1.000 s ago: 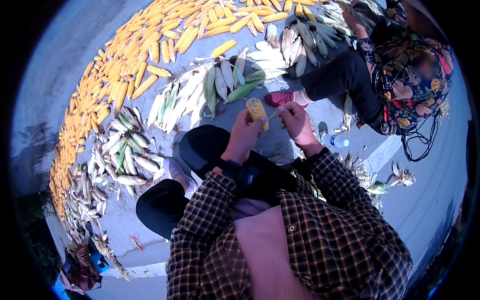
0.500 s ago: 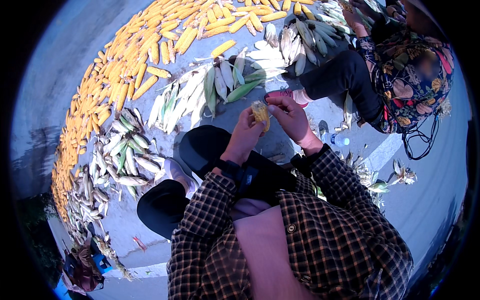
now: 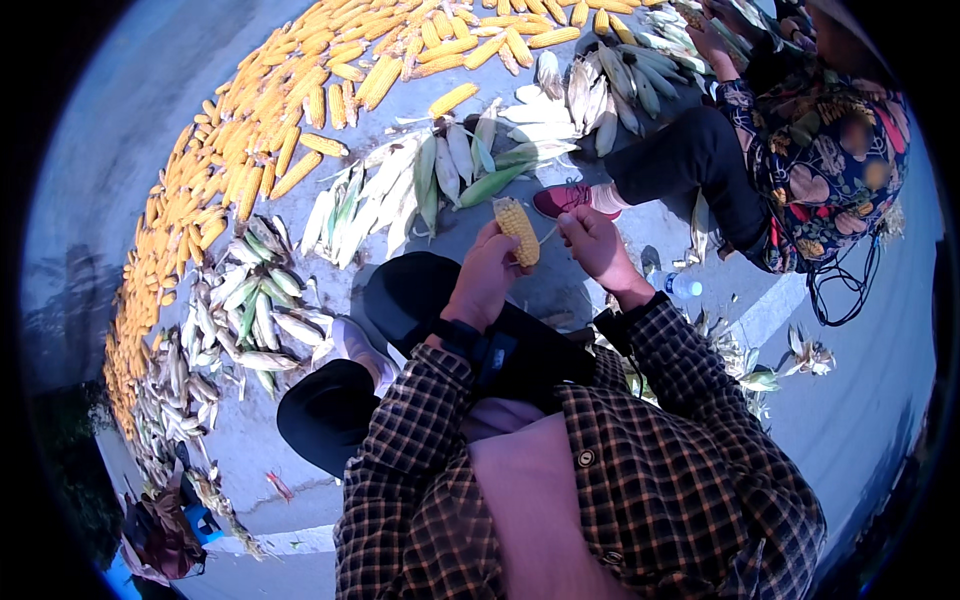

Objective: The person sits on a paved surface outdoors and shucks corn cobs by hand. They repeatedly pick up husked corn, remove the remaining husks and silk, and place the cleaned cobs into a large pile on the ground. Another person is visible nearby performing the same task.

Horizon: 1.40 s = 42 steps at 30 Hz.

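My left hand (image 3: 484, 275) is closed around a peeled yellow corn cob (image 3: 518, 232), held up at a tilt above my knees. Just to its right, the fingers of my right hand (image 3: 600, 248) are pinched together. A thin pale strip of husk (image 3: 549, 233) runs from those fingertips toward the cob's side; whether it is still attached, I cannot tell. Beyond my hands lies a pile of unpeeled corn ears (image 3: 400, 185) in whitish and green husks.
A broad spread of peeled yellow cobs (image 3: 290, 110) curves across the far left. More husked ears (image 3: 255, 300) lie by my left foot. At the right a person in a floral top (image 3: 820, 170) sits close by. A plastic bottle (image 3: 680, 285) and loose husks (image 3: 735, 355) are right of me.
My right hand has drawn back from the cob, slightly right and down, and a pale husk strip now shows at its fingertips. The cob is more exposed and sits slightly further left.
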Each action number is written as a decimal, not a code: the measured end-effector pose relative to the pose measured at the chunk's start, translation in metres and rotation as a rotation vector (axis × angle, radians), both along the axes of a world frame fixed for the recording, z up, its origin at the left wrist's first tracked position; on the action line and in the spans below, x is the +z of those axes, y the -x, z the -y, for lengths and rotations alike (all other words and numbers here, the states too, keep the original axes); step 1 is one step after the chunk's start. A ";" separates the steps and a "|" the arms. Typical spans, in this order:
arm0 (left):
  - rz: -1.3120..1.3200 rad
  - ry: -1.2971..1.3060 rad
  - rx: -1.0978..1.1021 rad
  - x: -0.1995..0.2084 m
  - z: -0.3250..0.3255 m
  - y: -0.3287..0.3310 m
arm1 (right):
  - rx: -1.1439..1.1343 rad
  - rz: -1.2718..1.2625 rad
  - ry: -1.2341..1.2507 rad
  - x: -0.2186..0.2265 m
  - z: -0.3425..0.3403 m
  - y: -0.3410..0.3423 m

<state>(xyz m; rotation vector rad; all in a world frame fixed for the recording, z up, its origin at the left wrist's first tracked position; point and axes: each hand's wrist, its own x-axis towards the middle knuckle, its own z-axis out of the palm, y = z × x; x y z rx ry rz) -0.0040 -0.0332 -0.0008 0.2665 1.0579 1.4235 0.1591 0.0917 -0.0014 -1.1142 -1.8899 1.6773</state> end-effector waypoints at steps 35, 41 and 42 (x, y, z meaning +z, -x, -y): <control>-0.081 -0.015 -0.039 0.009 0.004 -0.008 | -0.089 -0.180 0.145 0.009 0.020 0.018; 0.140 -0.041 -0.002 0.010 0.006 -0.002 | -0.098 -0.170 0.146 0.003 0.020 0.016; 0.166 -0.049 0.014 0.010 0.006 0.000 | -0.101 -0.160 0.159 0.002 0.019 0.013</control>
